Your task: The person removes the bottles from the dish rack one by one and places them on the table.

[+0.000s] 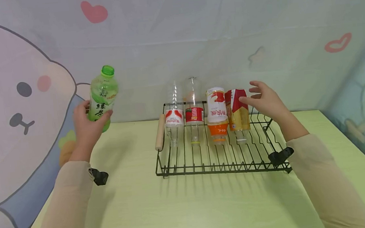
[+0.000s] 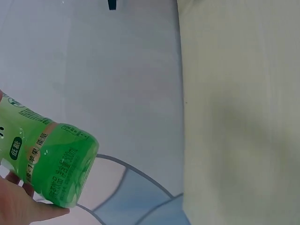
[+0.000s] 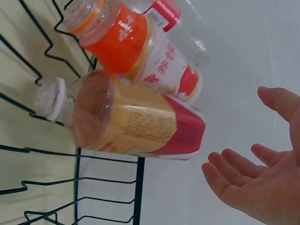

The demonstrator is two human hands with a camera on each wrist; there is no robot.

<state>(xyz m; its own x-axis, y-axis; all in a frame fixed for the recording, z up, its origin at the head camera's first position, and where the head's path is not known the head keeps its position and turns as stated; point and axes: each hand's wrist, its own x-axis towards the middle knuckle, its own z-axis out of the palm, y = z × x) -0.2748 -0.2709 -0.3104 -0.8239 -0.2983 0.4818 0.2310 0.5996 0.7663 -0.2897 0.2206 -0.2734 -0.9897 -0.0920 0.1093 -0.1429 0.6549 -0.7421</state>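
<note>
One green bottle (image 1: 104, 89), upper left, looks light and slick, best held round its label (image 1: 101, 106), where the left hand (image 1: 86, 126) grips; the right hand (image 1: 267, 102), fingers apart, holds nothing.

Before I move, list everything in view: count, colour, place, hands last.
tea bottle: one, green, far left
white-labelled bottle: one, clear, leftmost on rack
red-labelled bottle: one, clear, second from left
white bottle: one, white and orange, third
gold bottle: one, gold and red, fourth
rack: one, black, on table
wooden rod: one, tan, rack's left
table: one, yellow-green, under rack
backdrop: one, pale, printed, behind
wrist devices: two, black, on wrists
sleeves: two, beige, forearms
left hand: one, bare, gripping tea bottle
right hand: one, bare, beside gold bottle
</note>
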